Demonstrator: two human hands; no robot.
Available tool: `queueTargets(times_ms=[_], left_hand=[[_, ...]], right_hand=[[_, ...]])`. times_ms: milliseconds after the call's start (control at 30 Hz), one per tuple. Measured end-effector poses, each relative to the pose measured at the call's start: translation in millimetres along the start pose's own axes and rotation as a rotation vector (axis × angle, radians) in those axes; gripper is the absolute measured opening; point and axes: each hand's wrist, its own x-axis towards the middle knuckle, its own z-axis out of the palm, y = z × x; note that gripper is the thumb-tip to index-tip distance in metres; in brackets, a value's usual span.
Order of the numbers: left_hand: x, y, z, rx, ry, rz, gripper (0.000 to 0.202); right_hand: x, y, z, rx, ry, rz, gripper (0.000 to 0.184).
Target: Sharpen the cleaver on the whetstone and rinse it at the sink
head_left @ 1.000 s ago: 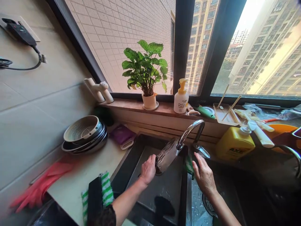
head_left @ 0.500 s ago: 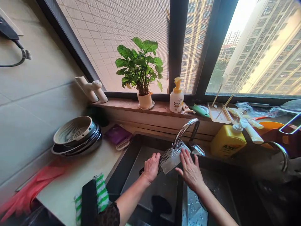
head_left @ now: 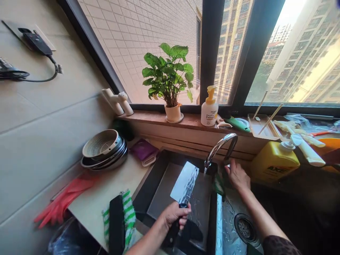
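My left hand point(head_left: 175, 216) is wrapped round the dark handle of a cleaver point(head_left: 185, 182). The wet, broad blade points up and away over the sink point(head_left: 166, 184). My right hand point(head_left: 239, 177) is closed at the faucet handle point(head_left: 227, 165), most of which my fingers hide. From the chrome faucet point(head_left: 219, 143) a short stream of water falls just right of the blade, not touching it. A green and dark scrubber-like thing point(head_left: 219, 184), partly blurred, lies on the divider below my right hand.
Left of the sink are stacked basins with a colander point(head_left: 101, 143), a purple item point(head_left: 143, 150), a striped cloth point(head_left: 129, 212) and red gloves point(head_left: 63, 200). A yellow detergent bottle point(head_left: 276, 161) stands at the right. The sill holds a potted plant point(head_left: 172, 113) and a pump bottle point(head_left: 209, 113).
My right hand has left the blade and moved right to the faucet handle. My left hand has drawn the cleaver out of the water stream, towards me, blade now upward. The view has shifted left.
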Motion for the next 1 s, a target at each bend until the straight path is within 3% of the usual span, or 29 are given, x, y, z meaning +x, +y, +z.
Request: queueTargets(times_ms=[133,233,267,367,433,500,567,633,700,767,867,1000], left_hand=[[-4,-4,24.6,-0.163,-0.011,0.198,0.064],[-8,5,40.7,-0.130,0.137,0.382,0.068],[-11,8,45.9,-0.080,0.194,0.433,0.070],[-23,14,61.5,0.104,0.312,0.547,0.076],[-36,16,68.5,0.208,0.322,0.600,0.079],[-50,17,68.2,0.278,0.231,0.631,0.088],[-67,18,58.7,0.333,0.022,0.632,0.095],[-83,21,43.1,0.382,-0.198,0.575,0.092],[-97,25,28.1,0.384,-0.284,0.488,0.078],[-108,30,20.4,0.293,-0.218,0.470,0.068],[-117,36,25.2,0.177,-0.113,0.601,0.067],[-120,39,40.7,0.138,-0.128,0.695,0.067]], right_hand=[[-32,-10,6,0.123,0.223,-0.025,0.055],[-85,-35,4,0.442,0.291,0.022,0.068],[-107,-48,3,0.646,0.209,0.031,0.071],[-169,-92,-4,1.180,-0.390,-0.084,0.066],[-198,-118,-16,1.391,-0.575,-0.091,0.071],[-215,-134,-35,1.534,-0.700,0.010,0.077],[-224,-139,-57,1.629,-0.823,0.150,0.074],[-230,-136,-78,1.684,-0.891,0.219,0.065],[-236,-129,-96,1.704,-0.899,0.221,0.058],[-243,-122,-108,1.694,-0.918,0.202,0.053],[-253,-118,-120,1.670,-0.967,0.210,0.051],[-265,-122,-128,1.652,-0.990,0.248,0.053]])
